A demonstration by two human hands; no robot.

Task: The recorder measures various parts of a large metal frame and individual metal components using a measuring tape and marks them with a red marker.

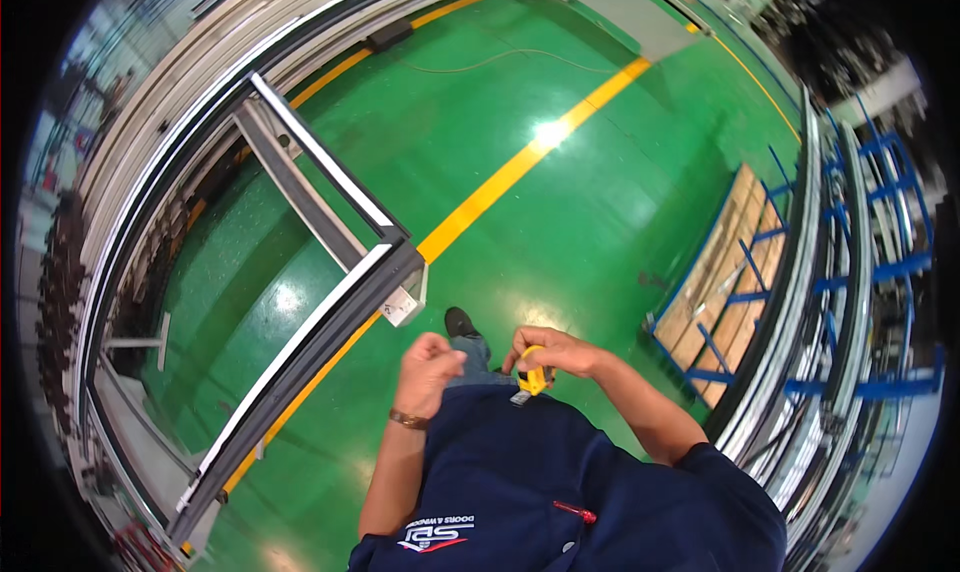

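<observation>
My right hand (556, 351) grips a small yellow tape measure (534, 377) in front of my waist. My left hand (428, 369) is curled into a fist just left of it, with nothing visible in it and a watch band on the wrist. A large grey and white window frame (330, 312) lies on supports to my left, its near corner close to my left hand. My shoe (460, 322) shows on the green floor below my hands.
A yellow line (520, 162) crosses the green floor (560, 242). A blue rack with wooden boards (725, 287) stands to my right, beside racks of long metal profiles (850, 302). More profiles are stacked along the left (150, 142).
</observation>
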